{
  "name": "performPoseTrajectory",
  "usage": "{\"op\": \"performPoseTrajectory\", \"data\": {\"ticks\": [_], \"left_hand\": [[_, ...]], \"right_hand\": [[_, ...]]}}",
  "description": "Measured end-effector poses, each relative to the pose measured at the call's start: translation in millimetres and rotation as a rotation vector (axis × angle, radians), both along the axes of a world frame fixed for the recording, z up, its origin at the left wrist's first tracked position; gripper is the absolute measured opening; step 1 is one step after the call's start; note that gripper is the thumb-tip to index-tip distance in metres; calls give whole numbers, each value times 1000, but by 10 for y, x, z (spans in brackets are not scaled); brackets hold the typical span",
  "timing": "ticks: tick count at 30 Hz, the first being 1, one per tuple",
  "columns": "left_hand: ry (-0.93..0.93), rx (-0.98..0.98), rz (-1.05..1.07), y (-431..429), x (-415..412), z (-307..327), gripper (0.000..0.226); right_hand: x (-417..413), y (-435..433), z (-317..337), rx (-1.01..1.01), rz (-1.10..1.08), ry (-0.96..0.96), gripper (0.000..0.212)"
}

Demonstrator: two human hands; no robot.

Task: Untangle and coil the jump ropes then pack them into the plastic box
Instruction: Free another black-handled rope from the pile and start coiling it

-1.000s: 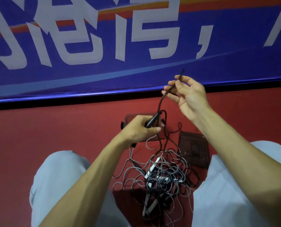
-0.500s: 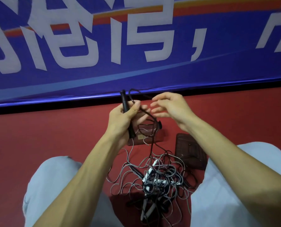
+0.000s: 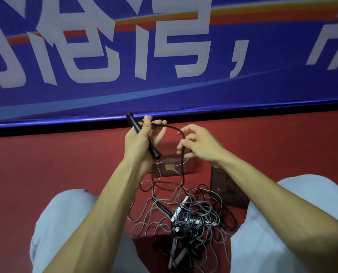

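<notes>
A red floor (image 3: 46,164) runs back to a blue banner (image 3: 262,85) with large white characters and an orange stripe.

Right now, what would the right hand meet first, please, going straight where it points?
Pinching the black rope, the right hand would probably first meet the left hand gripping the black handle.

The left hand (image 3: 138,142) grips a black handle (image 3: 154,151), tipped to one side. A black rope (image 3: 172,127) goes from the handle to the right hand (image 3: 201,146), which pinches it. The rope hangs down to a messy pile of ropes (image 3: 187,219) on the red floor (image 3: 46,164) between the knees. A clear plastic box (image 3: 168,169) sits behind the pile, its lid (image 3: 221,186) just beside it
</notes>
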State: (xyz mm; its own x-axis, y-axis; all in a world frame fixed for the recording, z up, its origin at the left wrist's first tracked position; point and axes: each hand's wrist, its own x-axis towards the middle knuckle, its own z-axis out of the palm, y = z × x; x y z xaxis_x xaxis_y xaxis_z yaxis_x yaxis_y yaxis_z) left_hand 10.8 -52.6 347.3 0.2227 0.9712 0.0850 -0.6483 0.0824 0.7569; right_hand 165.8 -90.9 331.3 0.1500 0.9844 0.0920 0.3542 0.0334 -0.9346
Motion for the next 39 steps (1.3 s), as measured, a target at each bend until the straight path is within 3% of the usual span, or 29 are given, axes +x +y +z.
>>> {"op": "performPoseTrajectory", "data": {"ticks": [5,10,17,19,23,27,31,36,39], "left_hand": [[369,54,40,47,35,-70,6],[786,203,-138,-36,84,-168,16],[931,415,-398,-152,109,-212,16],[905,429,-383,-189,154,-242,11],[780,324,-241,-185,200,-242,9],[639,268,-106,-170,169,-170,12],[293,107,-152,-185,118,23,7],[47,33,-157,-150,-7,155,10],[-64,-7,-160,-133,-36,171,9]], "right_hand": [[47,-16,104,86,-87,147,16],[110,-40,295,209,-117,413,13],[239,-81,445,333,-40,937,21],[264,-85,465,358,-32,1051,19],[351,-52,441,381,-124,1100,14],[416,-8,364,314,-227,1010,8],[322,-15,310,181,-238,694,11],[156,-34,213,-4,25,203,29],[78,-42,126,-103,224,37,31]]}}
